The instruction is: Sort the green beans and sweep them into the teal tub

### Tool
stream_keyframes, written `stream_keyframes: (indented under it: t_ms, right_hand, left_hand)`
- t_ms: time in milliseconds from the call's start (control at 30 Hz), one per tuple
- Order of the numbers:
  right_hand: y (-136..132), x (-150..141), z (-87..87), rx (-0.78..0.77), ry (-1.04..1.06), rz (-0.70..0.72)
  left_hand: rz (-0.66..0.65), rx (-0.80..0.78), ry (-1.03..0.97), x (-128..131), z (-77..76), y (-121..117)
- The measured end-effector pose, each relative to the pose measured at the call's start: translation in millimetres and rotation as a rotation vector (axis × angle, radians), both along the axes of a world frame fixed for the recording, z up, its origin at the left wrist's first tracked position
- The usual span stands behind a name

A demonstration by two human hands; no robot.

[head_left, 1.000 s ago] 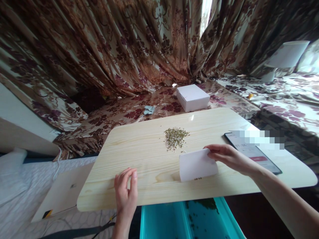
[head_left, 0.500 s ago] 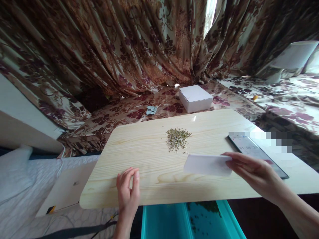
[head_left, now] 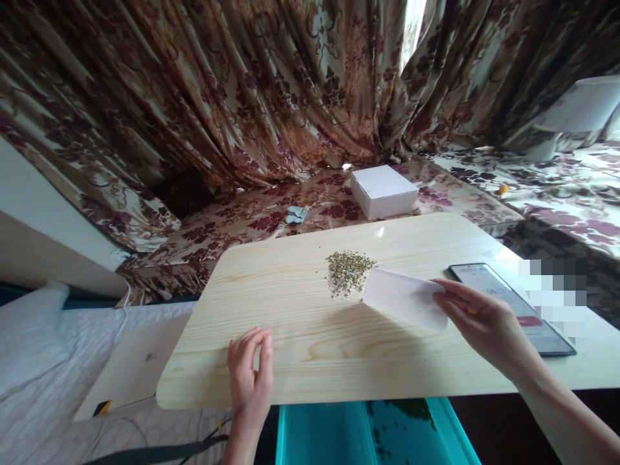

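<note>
A white rectangular card is pinched at its right end by my right hand, thumb and fingers closed. It is held tilted above the table, its left end close to the right side of a loose pile of small green beans mixed with pale grains. I cannot tell whether card and pile touch. My left hand rests at the front edge of the wood-grain table, fingers loosely bent, thumb apart from them, holding nothing.
A phone lies on the table's right side. Below the front edge sits a teal bin with two compartments, green beans in the right one. Behind the table are a white box and a pale blue cloth.
My right hand has moved slightly up and tilted the card, bringing its left end up beside the bean pile. My left hand keeps its place. The view has shifted a little.
</note>
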State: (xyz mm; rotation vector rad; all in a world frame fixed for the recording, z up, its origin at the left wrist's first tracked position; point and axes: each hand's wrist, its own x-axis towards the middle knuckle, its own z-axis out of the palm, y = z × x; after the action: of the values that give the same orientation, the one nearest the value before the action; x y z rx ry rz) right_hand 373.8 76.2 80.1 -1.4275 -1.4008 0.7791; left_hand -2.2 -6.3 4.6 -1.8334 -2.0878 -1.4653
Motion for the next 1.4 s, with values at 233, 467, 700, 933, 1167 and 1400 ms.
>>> stream_keyframes:
  t_ms: [233, 467, 700, 933, 1167, 1400]
  right_hand:
    - [5.2, -3.9, 3.9, 0.028, -0.026, -0.005]
    - [1.3, -7.2, 12.9, 0.023, -0.051, 0.037]
    - [1.9, -7.5, 8.1, 0.029, -0.060, 0.040]
    - [10.0, -14.3, 2.8, 0.037, -0.050, 0.098]
    - [20.7, -17.8, 11.2, -0.010, -0.054, 0.243]
    - [18.6, -10.1, 23.4, -0.065, -0.140, 0.409]
  left_hand:
    - [0.012, -0.017, -0.010, 0.3, 0.4, -0.5]
    - [0.003, -0.004, -0.013, 1.0, 1.3, -0.6]
    - [0.008, -0.010, -0.012, 1.4, 3.3, -0.4]
    - [0.000, 0.001, -0.010, 1.1, 1.8, -0.7]
    - [-0.009, 0.005, -0.011, 0.7, 2.3, -0.4]
    - [-0.007, 0.012, -0.012, 0.1, -0.2, -0.5]
